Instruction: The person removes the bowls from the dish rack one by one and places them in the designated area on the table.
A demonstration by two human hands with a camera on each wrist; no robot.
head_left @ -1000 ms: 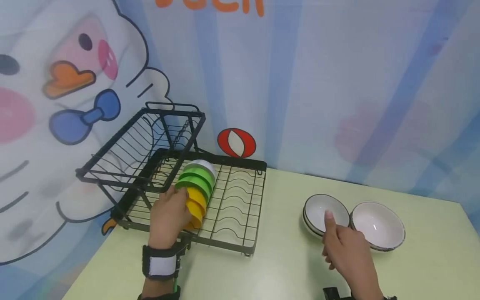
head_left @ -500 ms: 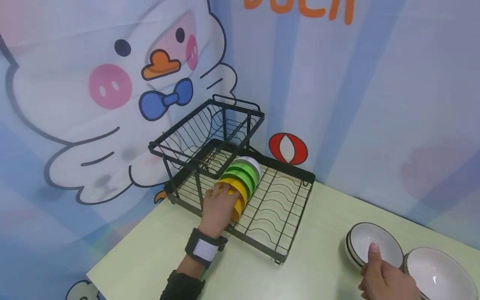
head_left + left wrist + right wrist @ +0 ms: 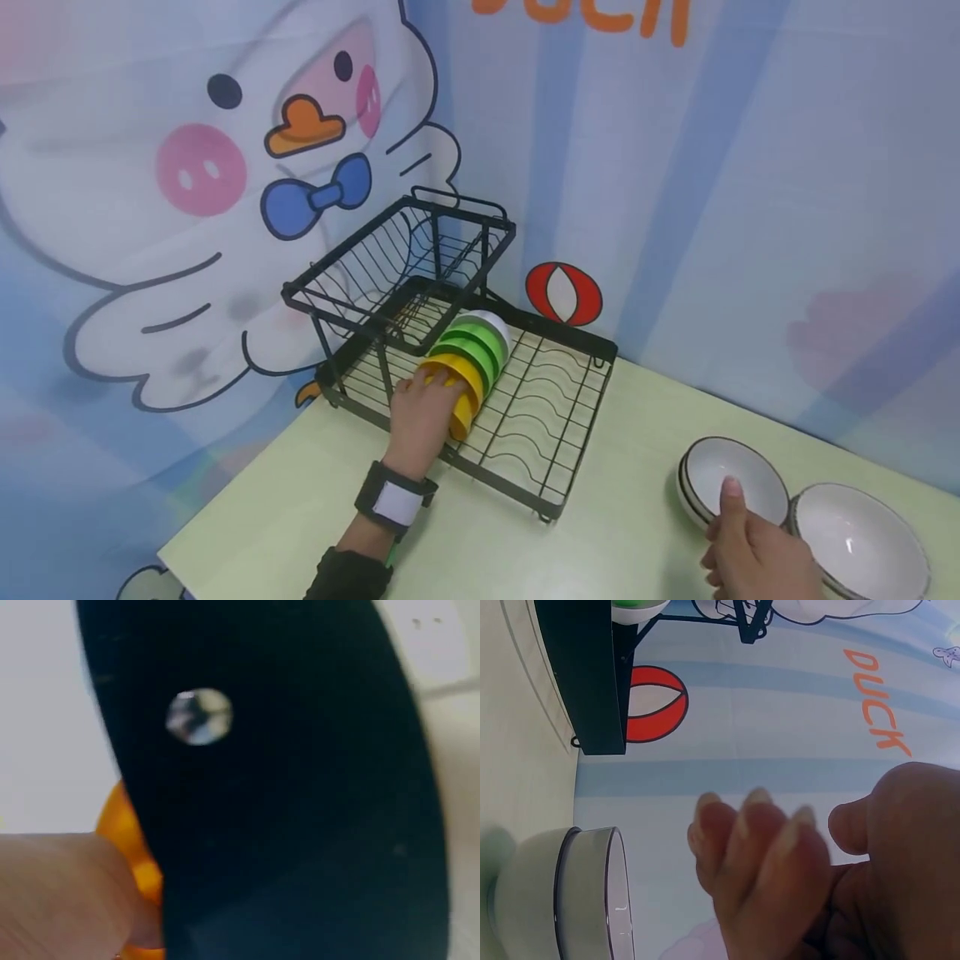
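In the head view my left hand (image 3: 423,417) grips a yellow bowl (image 3: 462,410) at the near end of a row standing on edge in a black dish rack (image 3: 573,454). Its fingers reach over the rim; whether a second yellow bowl sits against it is hard to tell. Behind come green bowls (image 3: 480,346) and a white one (image 3: 501,321). The left wrist view has a dark bar across most of it, with a strip of yellow bowl (image 3: 124,832) beside a finger. My right hand (image 3: 765,546) hovers by stacked white bowls (image 3: 738,467), holding nothing, fingers loosely curled.
A larger white bowl (image 3: 862,533) stands right of the small stack on the pale table (image 3: 630,533). The rack's raised basket (image 3: 360,283) overhangs its left side. A printed cloth backdrop (image 3: 720,208) rises behind everything.
The head view has swung left. My left fingers have shifted over the yellow bowl's rim, and the yellow pieces look closer together. The right hand stays beside the white bowls.
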